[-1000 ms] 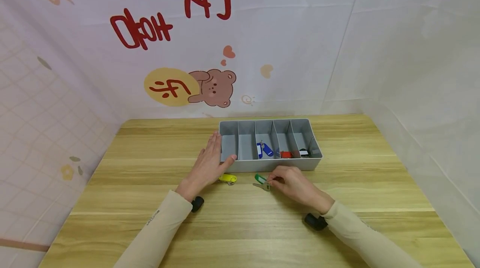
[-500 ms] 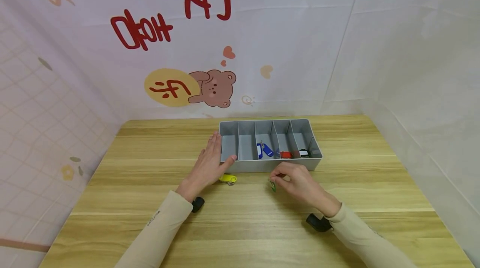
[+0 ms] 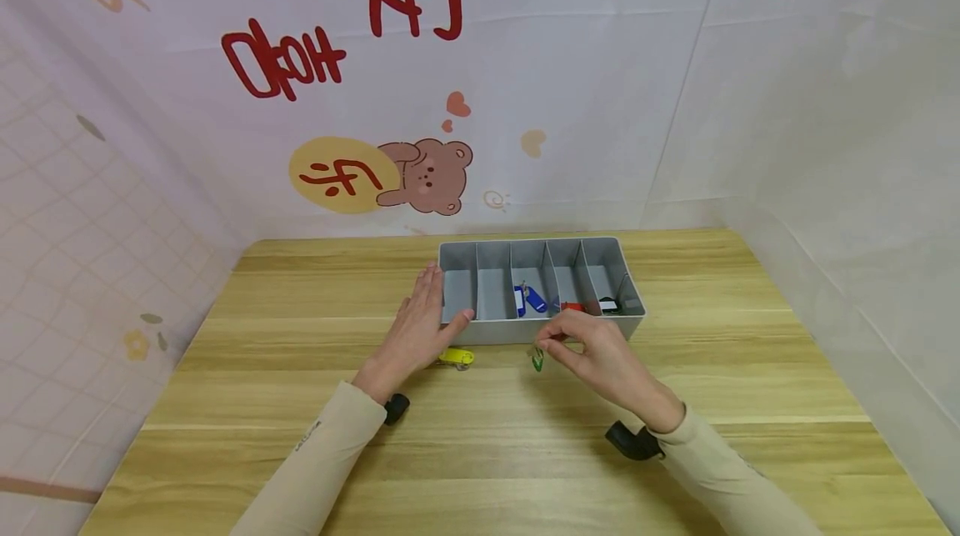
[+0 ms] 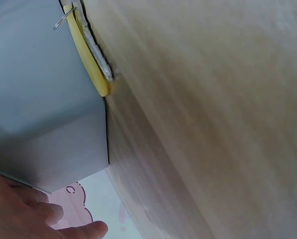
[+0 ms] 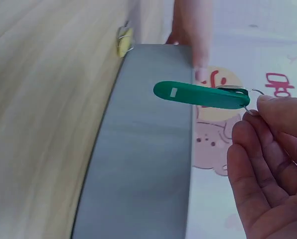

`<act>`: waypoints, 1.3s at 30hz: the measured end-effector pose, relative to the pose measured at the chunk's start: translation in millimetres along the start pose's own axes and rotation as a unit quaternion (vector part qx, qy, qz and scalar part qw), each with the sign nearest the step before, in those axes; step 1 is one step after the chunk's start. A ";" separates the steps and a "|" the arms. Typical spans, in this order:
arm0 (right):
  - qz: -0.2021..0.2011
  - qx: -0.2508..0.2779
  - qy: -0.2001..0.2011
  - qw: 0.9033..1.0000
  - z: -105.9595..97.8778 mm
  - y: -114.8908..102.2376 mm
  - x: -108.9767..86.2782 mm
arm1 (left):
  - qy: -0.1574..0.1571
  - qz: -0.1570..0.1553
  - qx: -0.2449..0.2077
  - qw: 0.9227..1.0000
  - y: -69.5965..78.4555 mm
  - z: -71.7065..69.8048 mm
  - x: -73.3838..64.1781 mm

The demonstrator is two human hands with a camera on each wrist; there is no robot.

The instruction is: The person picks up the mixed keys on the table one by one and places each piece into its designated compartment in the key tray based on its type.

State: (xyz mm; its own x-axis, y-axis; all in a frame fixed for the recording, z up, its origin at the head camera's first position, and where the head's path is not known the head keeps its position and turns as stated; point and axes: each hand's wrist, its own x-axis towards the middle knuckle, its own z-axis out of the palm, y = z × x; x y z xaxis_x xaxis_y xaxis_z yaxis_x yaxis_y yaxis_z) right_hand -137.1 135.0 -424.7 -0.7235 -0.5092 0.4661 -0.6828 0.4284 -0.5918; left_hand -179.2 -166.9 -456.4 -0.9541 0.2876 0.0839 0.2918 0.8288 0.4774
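My right hand (image 3: 603,357) pinches the metal ring of a green key tag (image 5: 198,94) between thumb and forefinger. The tag hangs in front of a grey compartment box (image 3: 498,333), lifted off the table, with a key beside it partly hidden in the right wrist view. Fingers straight, my left hand (image 3: 408,332) lies along the box's left end, its thumb at the front rim. Close to that hand, a yellow key tag (image 4: 86,55) with ring and key lies on the table against the box's front wall.
Inside the box, blue key tags (image 3: 535,300) lie in the middle compartment. A red tag (image 3: 572,307) sits in the one to its right, and a black tag (image 3: 608,305) at the far right end. A white printed cloth (image 3: 585,86) hangs behind the wooden table (image 3: 480,469).
The green key tag lay on the table with its key; my right hand has picked it up by the ring and raised it toward the box. My left hand has stayed in place.
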 end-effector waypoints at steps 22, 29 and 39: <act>0.031 0.011 0.106 0.994 6.8 -17.3 46.1 | 0.002 0.000 -0.001 1.000 -3.0 1.4 1.2; 0.047 0.020 0.120 0.992 14.3 -10.5 60.6 | 0.003 0.000 0.001 1.000 -2.0 0.4 0.7; 0.066 0.030 0.124 0.990 27.9 5.4 75.7 | -0.004 -0.006 -0.005 1.000 -0.6 0.5 0.3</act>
State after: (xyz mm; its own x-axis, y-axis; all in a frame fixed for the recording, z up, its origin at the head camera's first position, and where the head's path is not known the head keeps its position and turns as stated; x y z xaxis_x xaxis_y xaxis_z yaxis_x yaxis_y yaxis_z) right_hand -192.7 77.9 -411.0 -0.8140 -0.2496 0.5246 -0.5785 0.4301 -0.6930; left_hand -179.6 -167.1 -457.1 -0.9571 0.2810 0.0700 0.2786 0.8274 0.4877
